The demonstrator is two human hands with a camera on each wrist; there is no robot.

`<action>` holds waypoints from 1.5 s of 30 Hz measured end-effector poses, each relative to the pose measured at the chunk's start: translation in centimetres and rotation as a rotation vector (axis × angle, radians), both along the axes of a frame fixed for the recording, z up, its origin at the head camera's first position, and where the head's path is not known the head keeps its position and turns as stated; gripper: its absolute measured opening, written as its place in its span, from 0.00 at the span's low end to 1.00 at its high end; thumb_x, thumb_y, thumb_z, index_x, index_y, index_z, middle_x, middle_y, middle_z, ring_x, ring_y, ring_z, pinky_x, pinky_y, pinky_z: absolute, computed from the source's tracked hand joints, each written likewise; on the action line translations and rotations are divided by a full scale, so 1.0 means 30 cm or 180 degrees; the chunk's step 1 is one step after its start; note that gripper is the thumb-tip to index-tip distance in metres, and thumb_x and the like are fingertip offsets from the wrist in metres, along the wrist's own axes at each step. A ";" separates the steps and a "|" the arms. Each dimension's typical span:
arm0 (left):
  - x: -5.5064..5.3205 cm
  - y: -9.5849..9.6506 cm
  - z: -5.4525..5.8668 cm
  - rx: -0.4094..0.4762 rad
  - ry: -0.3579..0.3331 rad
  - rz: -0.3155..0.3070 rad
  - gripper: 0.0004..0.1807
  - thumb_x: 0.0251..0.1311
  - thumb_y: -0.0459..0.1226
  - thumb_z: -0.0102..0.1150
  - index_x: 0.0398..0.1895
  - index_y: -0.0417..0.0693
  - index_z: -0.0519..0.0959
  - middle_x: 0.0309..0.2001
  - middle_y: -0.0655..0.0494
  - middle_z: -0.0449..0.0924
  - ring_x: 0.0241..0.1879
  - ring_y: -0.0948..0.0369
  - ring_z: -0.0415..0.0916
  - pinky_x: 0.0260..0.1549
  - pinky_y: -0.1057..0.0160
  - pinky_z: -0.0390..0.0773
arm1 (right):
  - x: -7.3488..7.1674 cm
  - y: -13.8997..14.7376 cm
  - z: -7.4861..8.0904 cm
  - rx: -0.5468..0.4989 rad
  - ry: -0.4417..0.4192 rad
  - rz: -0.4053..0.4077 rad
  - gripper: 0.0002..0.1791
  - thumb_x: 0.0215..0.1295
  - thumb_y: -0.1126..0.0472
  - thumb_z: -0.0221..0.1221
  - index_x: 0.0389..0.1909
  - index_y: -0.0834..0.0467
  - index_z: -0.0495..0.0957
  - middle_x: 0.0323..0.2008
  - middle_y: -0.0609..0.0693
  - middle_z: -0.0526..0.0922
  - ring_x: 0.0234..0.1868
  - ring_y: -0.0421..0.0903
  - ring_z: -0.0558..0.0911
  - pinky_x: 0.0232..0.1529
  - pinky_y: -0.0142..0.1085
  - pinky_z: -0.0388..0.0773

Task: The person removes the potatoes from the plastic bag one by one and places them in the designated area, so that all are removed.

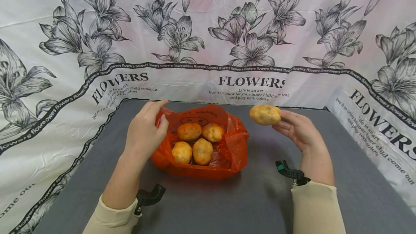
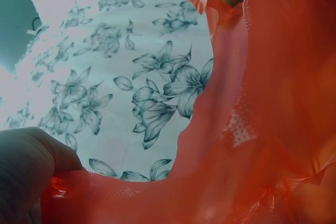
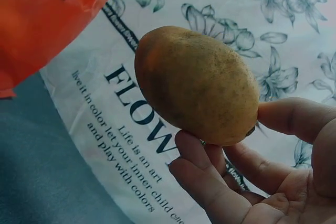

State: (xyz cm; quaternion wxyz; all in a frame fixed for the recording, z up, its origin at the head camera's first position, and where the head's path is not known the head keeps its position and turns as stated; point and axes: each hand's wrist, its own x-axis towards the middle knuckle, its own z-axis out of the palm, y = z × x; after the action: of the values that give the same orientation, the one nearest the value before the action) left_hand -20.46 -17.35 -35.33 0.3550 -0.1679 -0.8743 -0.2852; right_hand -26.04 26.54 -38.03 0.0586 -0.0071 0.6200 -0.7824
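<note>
In a likely transfer step, right fingers [image 1: 290, 118] pinch a potato [image 1: 265, 115], left fingers [image 1: 150, 110] grip the bag [image 1: 239, 143]; the next move needs steadiness.

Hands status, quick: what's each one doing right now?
Left hand: closed, holding the left rim of the red bag.
Right hand: closed, holding a potato.
</note>
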 end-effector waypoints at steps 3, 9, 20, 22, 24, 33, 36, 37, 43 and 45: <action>-0.001 0.000 -0.002 0.0000 0.0003 0.0002 0.20 0.63 0.27 0.57 0.59 0.39 0.80 0.47 0.44 0.81 0.31 0.52 0.71 0.30 0.53 0.72 | -0.012 0.002 -0.011 0.0086 -0.0092 -0.0013 0.31 0.73 0.56 0.62 0.70 0.67 0.65 0.49 0.44 0.82 0.45 0.44 0.87 0.50 0.37 0.82; -0.003 0.001 -0.001 0.0007 0.0025 -0.0007 0.20 0.63 0.27 0.57 0.59 0.39 0.81 0.47 0.44 0.81 0.30 0.53 0.70 0.29 0.54 0.72 | -0.031 0.005 -0.037 0.0274 -0.0170 -0.0057 0.42 0.74 0.54 0.61 0.77 0.72 0.53 0.51 0.46 0.78 0.45 0.41 0.87 0.51 0.36 0.81; -0.002 0.002 0.002 -0.0005 -0.0007 -0.0007 0.20 0.63 0.27 0.56 0.59 0.39 0.80 0.47 0.44 0.81 0.31 0.53 0.71 0.29 0.54 0.72 | -0.053 0.004 -0.075 0.0518 -0.0279 -0.0128 0.43 0.75 0.52 0.59 0.78 0.71 0.51 0.68 0.63 0.63 0.44 0.39 0.86 0.54 0.38 0.80; -0.001 0.002 0.001 0.0001 -0.0008 -0.0010 0.20 0.63 0.27 0.56 0.59 0.39 0.81 0.46 0.44 0.81 0.29 0.54 0.70 0.28 0.54 0.71 | -0.057 0.004 -0.082 0.0551 -0.0302 -0.0133 0.42 0.76 0.52 0.58 0.79 0.70 0.51 0.72 0.65 0.59 0.43 0.38 0.86 0.55 0.39 0.79; 0.001 0.001 0.000 0.0010 -0.0012 -0.0013 0.20 0.63 0.27 0.56 0.59 0.39 0.81 0.47 0.44 0.81 0.29 0.54 0.70 0.28 0.54 0.71 | -0.061 0.003 -0.089 0.0562 -0.0329 -0.0137 0.42 0.77 0.53 0.57 0.79 0.70 0.50 0.74 0.66 0.56 0.43 0.38 0.86 0.56 0.39 0.78; 0.002 -0.003 -0.005 0.0031 -0.0021 -0.0012 0.20 0.63 0.26 0.57 0.59 0.39 0.81 0.46 0.44 0.82 0.32 0.51 0.73 0.30 0.53 0.74 | -0.078 -0.002 -0.129 0.0698 -0.0455 -0.0211 0.38 0.78 0.57 0.56 0.78 0.71 0.52 0.73 0.66 0.58 0.40 0.37 0.85 0.54 0.40 0.80; 0.001 -0.002 -0.005 0.0031 -0.0013 -0.0016 0.20 0.63 0.27 0.57 0.59 0.39 0.81 0.46 0.44 0.82 0.32 0.51 0.73 0.31 0.52 0.74 | -0.081 -0.007 -0.138 0.0715 -0.0489 -0.0218 0.37 0.78 0.59 0.55 0.78 0.71 0.53 0.73 0.67 0.58 0.40 0.36 0.85 0.57 0.41 0.78; 0.001 -0.002 -0.005 0.0029 -0.0013 -0.0018 0.20 0.63 0.27 0.57 0.59 0.39 0.81 0.46 0.44 0.82 0.32 0.51 0.73 0.30 0.52 0.74 | -0.082 -0.008 -0.140 0.0735 -0.0506 -0.0226 0.36 0.78 0.59 0.55 0.78 0.71 0.53 0.73 0.67 0.58 0.40 0.36 0.85 0.57 0.41 0.78; 0.001 -0.001 -0.003 0.0015 0.0028 -0.0024 0.20 0.63 0.27 0.56 0.58 0.39 0.81 0.45 0.45 0.81 0.31 0.53 0.71 0.29 0.54 0.72 | -0.087 -0.015 -0.148 0.0898 -0.0568 -0.0259 0.35 0.79 0.58 0.53 0.78 0.70 0.53 0.75 0.69 0.56 0.39 0.34 0.84 0.57 0.41 0.78; 0.000 -0.001 -0.002 0.0008 0.0052 -0.0026 0.19 0.63 0.27 0.56 0.58 0.39 0.81 0.44 0.45 0.81 0.30 0.53 0.70 0.29 0.54 0.72 | -0.090 -0.016 -0.151 0.0937 -0.0582 -0.0260 0.35 0.79 0.58 0.53 0.78 0.70 0.53 0.75 0.69 0.56 0.39 0.34 0.83 0.57 0.41 0.77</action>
State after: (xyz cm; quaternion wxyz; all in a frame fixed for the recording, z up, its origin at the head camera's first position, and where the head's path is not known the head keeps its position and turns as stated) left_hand -20.46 -17.39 -35.39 0.3612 -0.1733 -0.8703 -0.2864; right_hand -28.73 26.05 -42.56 0.0833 0.0979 0.7197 -0.6823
